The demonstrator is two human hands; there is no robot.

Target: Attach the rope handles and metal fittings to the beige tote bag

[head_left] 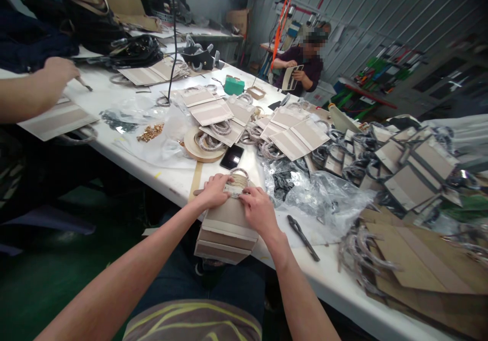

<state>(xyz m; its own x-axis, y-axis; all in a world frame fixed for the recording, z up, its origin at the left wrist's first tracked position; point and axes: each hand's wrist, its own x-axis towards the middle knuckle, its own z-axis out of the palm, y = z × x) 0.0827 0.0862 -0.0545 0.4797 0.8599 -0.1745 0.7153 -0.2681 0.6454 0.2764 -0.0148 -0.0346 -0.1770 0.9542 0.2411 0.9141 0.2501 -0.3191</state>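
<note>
A beige bag panel (229, 219) hangs over the near table edge in front of me, with a plastic-wrapped loop handle (239, 172) at its far end. My left hand (216, 191) grips the panel's far left side, fingers curled in near the handle's base. My right hand (260, 209) is closed in a pinch over the same strip; whatever lies between its fingertips is too small to make out. Just beyond the handle lies a black phone (232, 156). A dark hand tool (303, 238) rests to the right of my right hand.
Stacked bag panels (211, 112) and a tape roll (205, 145) lie ahead, near small gold fittings (151, 132). Clear plastic bags (324, 196) and more panels (415, 178) crowd the right. A co-worker's hand (61, 71) holds a tool at left; another person (310, 66) works across the table.
</note>
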